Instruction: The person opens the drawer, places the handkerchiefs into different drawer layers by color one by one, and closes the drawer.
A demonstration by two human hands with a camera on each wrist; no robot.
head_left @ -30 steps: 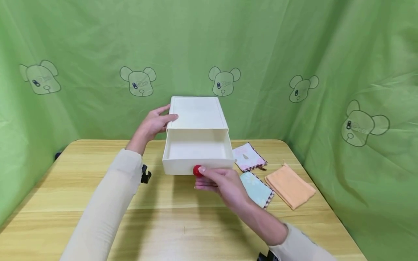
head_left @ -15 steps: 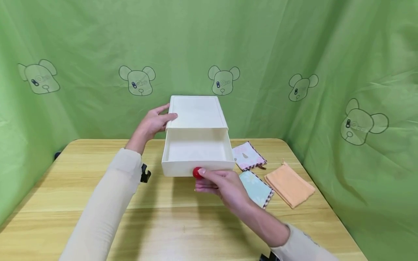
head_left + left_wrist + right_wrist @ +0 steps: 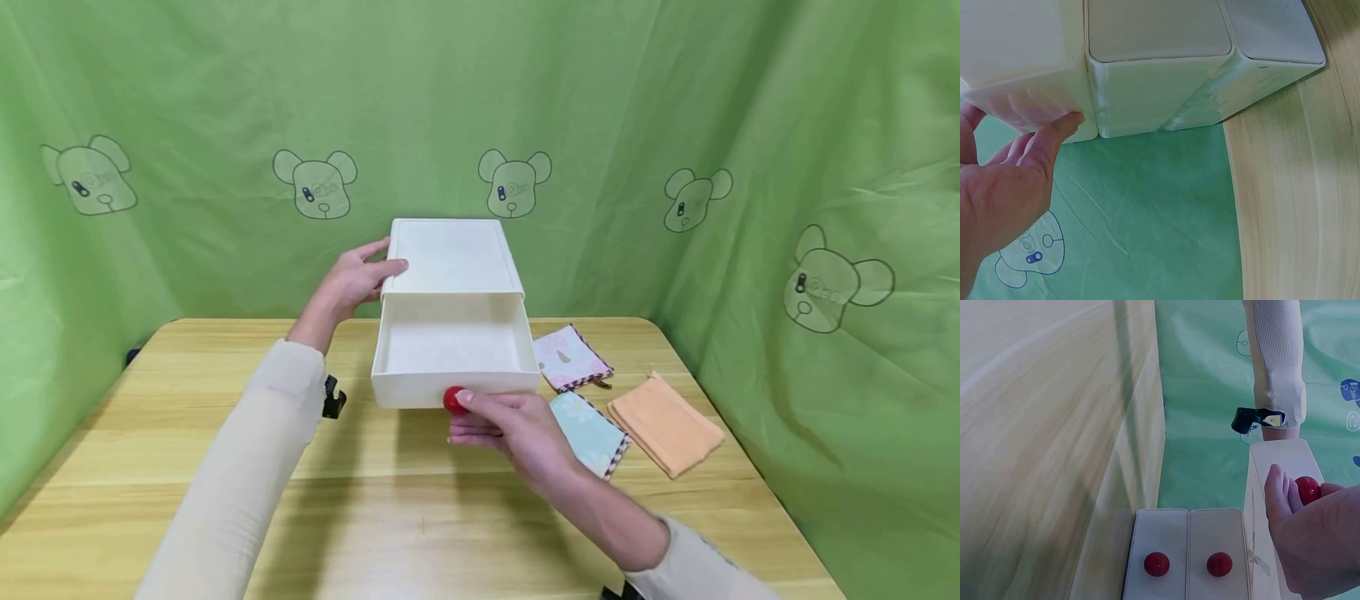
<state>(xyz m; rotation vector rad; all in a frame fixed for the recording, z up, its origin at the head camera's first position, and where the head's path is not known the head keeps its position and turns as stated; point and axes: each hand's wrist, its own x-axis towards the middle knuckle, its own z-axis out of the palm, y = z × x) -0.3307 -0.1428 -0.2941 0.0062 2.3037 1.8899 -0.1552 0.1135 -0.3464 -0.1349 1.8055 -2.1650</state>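
Observation:
A white drawer unit (image 3: pixel 453 254) stands at the back of the wooden table, its top drawer (image 3: pixel 411 390) pulled out with the white inside showing. My right hand (image 3: pixel 528 437) pinches the round red knob (image 3: pixel 453 400) on that drawer's front. In the right wrist view the knob (image 3: pixel 1308 490) is partly covered by the fingers. My left hand (image 3: pixel 356 279) rests on the unit's upper left side, thumb on the top edge. The left wrist view shows its fingers (image 3: pixel 1044 140) against the side wall.
Below the open drawer are two closed drawers with red knobs (image 3: pixel 1157 564). Right of the unit lie a pink-white cloth (image 3: pixel 570 360), a pale blue cloth (image 3: pixel 588 433) and an orange cloth (image 3: pixel 666 427). A green curtain (image 3: pixel 420 100) surrounds the table (image 3: pixel 420 517).
The top drawer has come slightly farther out toward me, with my right hand on its knob. My left hand stays at the unit's side.

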